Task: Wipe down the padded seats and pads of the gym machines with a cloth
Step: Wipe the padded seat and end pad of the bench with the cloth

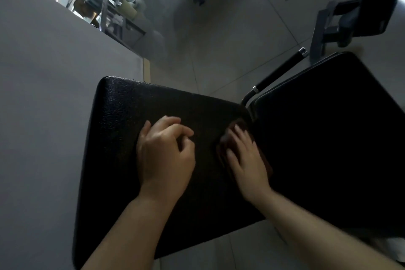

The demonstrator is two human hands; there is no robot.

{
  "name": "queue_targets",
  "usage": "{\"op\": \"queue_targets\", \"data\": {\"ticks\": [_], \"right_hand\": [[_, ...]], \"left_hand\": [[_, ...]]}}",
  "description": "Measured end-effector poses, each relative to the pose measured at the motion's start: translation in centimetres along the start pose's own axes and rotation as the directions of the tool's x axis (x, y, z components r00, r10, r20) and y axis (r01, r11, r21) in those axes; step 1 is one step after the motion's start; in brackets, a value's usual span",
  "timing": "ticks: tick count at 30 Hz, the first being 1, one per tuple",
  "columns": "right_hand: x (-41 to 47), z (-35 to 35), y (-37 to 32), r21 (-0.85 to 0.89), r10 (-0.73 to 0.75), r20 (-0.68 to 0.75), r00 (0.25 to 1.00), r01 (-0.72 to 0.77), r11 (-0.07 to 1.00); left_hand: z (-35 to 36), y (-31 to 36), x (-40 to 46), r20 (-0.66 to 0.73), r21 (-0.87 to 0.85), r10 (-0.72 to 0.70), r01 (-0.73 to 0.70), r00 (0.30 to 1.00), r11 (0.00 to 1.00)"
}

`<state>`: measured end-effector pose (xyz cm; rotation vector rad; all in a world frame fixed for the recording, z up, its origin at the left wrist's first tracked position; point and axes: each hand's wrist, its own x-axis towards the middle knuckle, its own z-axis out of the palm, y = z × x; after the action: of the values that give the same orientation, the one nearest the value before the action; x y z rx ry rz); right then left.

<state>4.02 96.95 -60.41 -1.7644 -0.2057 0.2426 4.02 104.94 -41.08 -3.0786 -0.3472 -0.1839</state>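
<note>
— What is the right hand (246,158) doing?

— It is lying flat on a dark reddish-brown cloth (228,138), fingers stretched out straight and spread, pressing it down onto the black padded seat (122,120). Nothing is curling round the cloth; the palm and fingers are simply bearing on it. The hand is showing blurred.

— And where is the cloth sitting?

— Near the seat's right edge, just beside the gap to the second black pad (328,133), with its edges peeking out ahead of the fingertips and on both sides of the hand.

— Is the left hand (165,153) gripping anything?

— No, it is holding nothing. It is resting on the seat around the middle, fingers loosely curled, knuckles up, a little apart from the right hand.

— What is lying beyond the 2 pads?

— A black handle bar (280,72) with chrome ends is running along the second pad's far edge. Pale floor tiles (230,35) are stretching past it, a grey wall (43,72) is standing on the left, and a dark machine frame (341,19) is sitting at the upper right
</note>
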Motion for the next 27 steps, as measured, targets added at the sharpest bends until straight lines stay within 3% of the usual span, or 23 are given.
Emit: {"op": "queue_targets", "data": {"ticks": [3,7,11,15,20,23,27], "right_hand": [[-5.9,-0.5,0.5,0.021,-0.065,0.093,0.994,0.063,0.998],[-1.2,-0.3,0.8,-0.078,-0.077,0.094,0.993,0.084,0.993],[8.6,0.2,2.3,-0.073,0.108,0.024,0.994,-0.106,0.992],[12.4,0.3,2.8,0.073,0.26,-0.031,0.965,-0.257,0.964],[3.0,0.0,2.9,-0.07,0.231,-0.024,0.973,-0.232,0.97],[-5.9,-0.3,3.7,-0.101,0.159,0.078,0.984,-0.151,0.983],[-6.4,-0.8,3.8,-0.138,0.188,0.111,0.976,-0.173,0.975]], "left_hand": [[0.4,0.3,-1.2,-0.02,0.021,-0.009,0.009,1.0,1.0],[1.0,0.4,-1.0,-0.007,0.048,-0.021,0.022,1.0,0.999],[1.2,0.5,-0.8,0.011,0.082,-0.033,0.032,0.999,0.996],[1.2,0.7,-0.7,0.01,0.101,-0.034,0.032,0.999,0.994],[1.0,0.6,-0.9,0.025,0.11,-0.034,0.031,0.999,0.993],[0.9,0.7,-1.0,0.038,0.111,-0.038,0.034,0.999,0.993],[1.1,0.8,-1.0,0.047,0.123,-0.035,0.029,0.998,0.992]]}}
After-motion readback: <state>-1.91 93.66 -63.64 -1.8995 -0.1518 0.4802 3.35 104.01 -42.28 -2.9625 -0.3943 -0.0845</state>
